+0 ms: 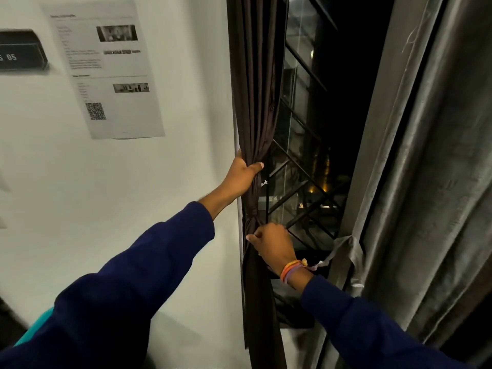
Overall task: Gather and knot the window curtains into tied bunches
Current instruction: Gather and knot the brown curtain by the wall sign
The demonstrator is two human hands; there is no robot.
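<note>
A dark brown curtain point(255, 75) hangs gathered into a narrow bunch at the left edge of the window. My left hand point(243, 175) grips the bunch, thumb across its front. Just below it the fabric is cinched into a tight waist point(251, 213). My right hand point(271, 245) holds the bunch under that waist, fingers curled into the folds. A grey curtain point(426, 169) hangs loose on the right side, a grey tie-back strip point(346, 249) dangling from its inner edge.
The window point(314, 155) between the curtains has a black diamond grille with night outside. A white wall point(133, 209) on the left carries a printed paper sheet point(106, 70) and a dark sign point(18, 51).
</note>
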